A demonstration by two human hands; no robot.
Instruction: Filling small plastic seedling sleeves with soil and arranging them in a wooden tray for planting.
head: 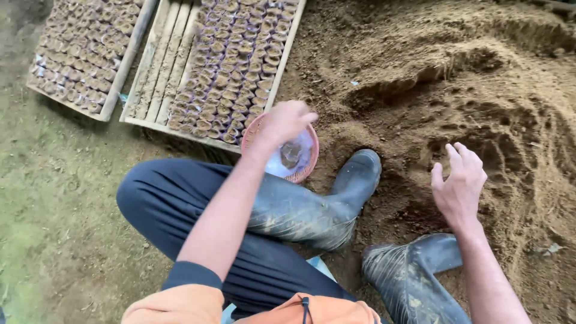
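Seated worker among nursery trays. The left hand closes loosely over a small clear bag lying in a pink basket beside the wooden tray of filled pots. The right hand hangs released — fingers spread, holding nothing — over the loose soil heap. Best practice, judged here: hold the bag mouth open and feed soil in small handfuls.

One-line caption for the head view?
Seated person's left hand over pink basket; right hand open above loose soil.
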